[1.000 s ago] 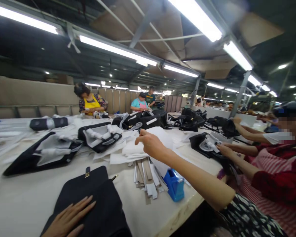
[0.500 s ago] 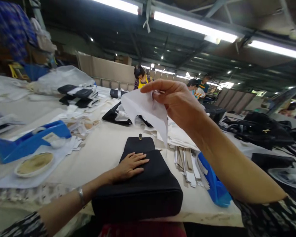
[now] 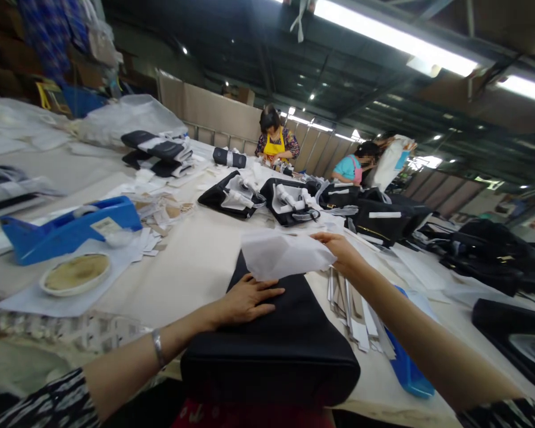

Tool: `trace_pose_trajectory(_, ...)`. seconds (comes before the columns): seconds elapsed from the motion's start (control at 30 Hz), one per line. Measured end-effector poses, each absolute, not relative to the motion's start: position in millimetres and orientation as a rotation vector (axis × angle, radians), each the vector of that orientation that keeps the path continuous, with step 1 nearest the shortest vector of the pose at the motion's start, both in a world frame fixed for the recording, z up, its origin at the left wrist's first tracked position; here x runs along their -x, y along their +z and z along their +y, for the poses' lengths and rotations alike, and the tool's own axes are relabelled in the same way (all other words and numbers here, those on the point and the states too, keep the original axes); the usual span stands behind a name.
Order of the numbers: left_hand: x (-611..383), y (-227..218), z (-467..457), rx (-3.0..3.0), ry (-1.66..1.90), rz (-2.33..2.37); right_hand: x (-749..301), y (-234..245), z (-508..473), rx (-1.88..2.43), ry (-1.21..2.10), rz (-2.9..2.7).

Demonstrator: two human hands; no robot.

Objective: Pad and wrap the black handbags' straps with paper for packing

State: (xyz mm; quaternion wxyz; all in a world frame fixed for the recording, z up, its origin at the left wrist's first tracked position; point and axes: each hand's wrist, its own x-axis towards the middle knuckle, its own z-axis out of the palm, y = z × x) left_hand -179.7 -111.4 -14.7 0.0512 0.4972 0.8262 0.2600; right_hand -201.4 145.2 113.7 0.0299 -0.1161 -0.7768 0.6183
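Right fingers (image 3: 324, 237) pinching 1 white sheet (image 3: 285, 255) | left fingers (image 3: 271, 293) spread on 1 black bag (image 3: 296, 318)

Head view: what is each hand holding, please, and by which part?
The right hand holds a white paper sheet by its right end; the left hand merely rests on a black bag.

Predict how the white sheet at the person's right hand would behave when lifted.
The white sheet is probably floppy, since its surface ripples and its edges curve. It is likely light for its size: it looks paper-thin, and the right hand holds just one end.
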Motion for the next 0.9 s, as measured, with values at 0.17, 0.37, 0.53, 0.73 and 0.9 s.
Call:
trace_pose_trajectory(0.17,179,-15,-112,-1.518,0.798,2.540,206,80,177,0.452,1.698,-2.495)
trace_pose_trajectory(0.37,177,-14,-112,-1.504,0.788,2.581,198,57,187,0.297,1.325,-2.887)
trace_pose_trajectory(0.53,178,-12,-111,-1.563,0.739,2.611,199,65,169,-0.051,0.857,-2.976)
trace_pose_trajectory(0.73,180,-18,-109,-1.628,0.760,2.643,182,48,105,-0.404,0.307,-3.259)
trace_pose_trajectory(0.9,179,-20,-109,-1.636,0.762,2.666,165,26,86,-0.506,0.234,-3.328)
